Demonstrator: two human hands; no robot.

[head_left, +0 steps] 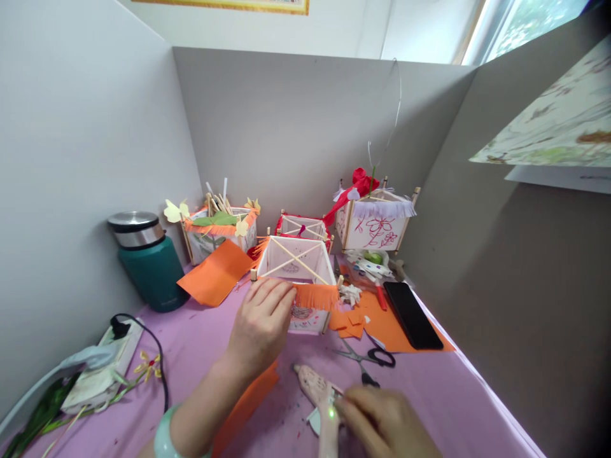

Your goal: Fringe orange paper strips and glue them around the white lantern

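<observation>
My left hand (265, 318), with a pale green bangle on the wrist, pinches the top front edge of a white paper lantern frame (274, 261) with crossed sticks on top. An orange paper fringe (315, 296) runs along that edge, right of my fingers. My right hand (382, 416), blurred, is low at the front, its fingers bent at the side of a pinkish glue gun (317, 388) with a small green light. Whether those fingers grip it is unclear. Scissors (363, 356) lie open just beyond my right hand.
A teal flask (150, 267) and a power strip (102, 375) stand on the left. Decorated lanterns (377, 222) line the back. Orange sheets (217, 273), small orange scraps (351, 322), a red marker (380, 296) and a black phone (413, 316) lie on the purple cloth (458, 407).
</observation>
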